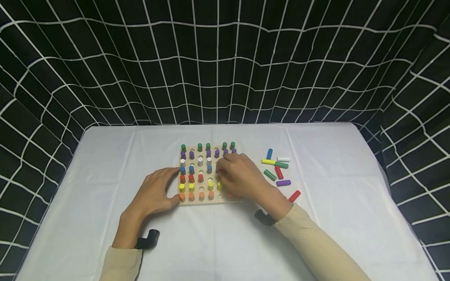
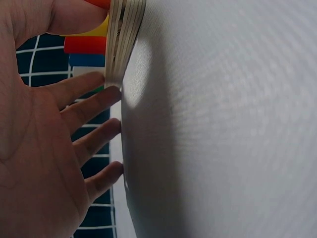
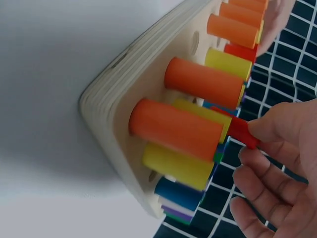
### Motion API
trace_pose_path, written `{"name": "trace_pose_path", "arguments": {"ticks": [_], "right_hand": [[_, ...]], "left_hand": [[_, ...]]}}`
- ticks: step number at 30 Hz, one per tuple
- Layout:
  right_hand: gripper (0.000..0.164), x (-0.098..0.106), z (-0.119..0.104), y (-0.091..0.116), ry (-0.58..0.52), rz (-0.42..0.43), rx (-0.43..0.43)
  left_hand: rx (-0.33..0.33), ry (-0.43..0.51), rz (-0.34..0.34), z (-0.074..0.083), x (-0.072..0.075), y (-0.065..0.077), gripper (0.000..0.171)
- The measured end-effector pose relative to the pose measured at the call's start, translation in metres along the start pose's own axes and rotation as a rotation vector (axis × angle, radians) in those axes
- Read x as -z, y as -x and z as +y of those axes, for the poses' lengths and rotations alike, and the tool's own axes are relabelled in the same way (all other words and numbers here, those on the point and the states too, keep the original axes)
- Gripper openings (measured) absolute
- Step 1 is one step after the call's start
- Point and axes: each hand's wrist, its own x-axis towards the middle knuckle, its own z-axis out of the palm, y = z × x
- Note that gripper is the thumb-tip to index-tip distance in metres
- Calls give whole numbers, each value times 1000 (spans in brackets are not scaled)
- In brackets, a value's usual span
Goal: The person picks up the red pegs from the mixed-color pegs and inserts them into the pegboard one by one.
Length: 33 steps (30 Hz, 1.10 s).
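A wooden pegboard lies on the table with rows of coloured pegs standing in its holes. My right hand is over the board's right part. In the right wrist view its thumb and forefinger pinch a red peg, whose lower end is hidden behind yellow and orange pegs. My left hand rests at the board's left side, thumb by the front corner and fingers stretched along the edge. The left wrist view shows the thumb and forefinger touching the layered edge of the pegboard.
Right of the board lie several loose pegs, among them a blue peg, a white peg, a purple peg and a red peg. A white cloth covers the table. Behind hangs a dark curtain with white grid lines.
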Motion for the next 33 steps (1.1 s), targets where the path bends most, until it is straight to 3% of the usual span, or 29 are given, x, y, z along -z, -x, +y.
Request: {"name": "trace_pose_path", "arguments": {"ticks": [12, 20, 33], "right_hand": [[15, -9, -12, -10, -11, -41, 41], [7, -12, -15, -14, 17, -20, 85], [9, -14, -17, -15, 47, -41, 64]], "left_hand": [[6, 5, -6, 1, 1, 1, 84], [6, 10, -7, -1, -1, 0, 83], [-4, 8, 3, -2, -1, 0, 83]]}}
